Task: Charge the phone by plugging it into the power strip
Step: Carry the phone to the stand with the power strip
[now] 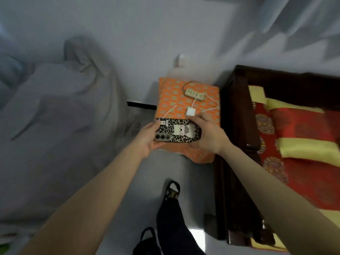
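Phone [178, 132], back up in a leopard-print case with a white cat figure, is held at both ends: left hand [147, 139] and right hand [209, 133] are closed around it, above the orange surface [171, 96]. White charger [191, 111] and strip [195, 94] lie just behind.

A single wide-angle head view looks steeply forward and down along both forearms, close over the hands, with an orange box [187, 100] ahead at centre, grey bedding [55, 111] left and floor below.
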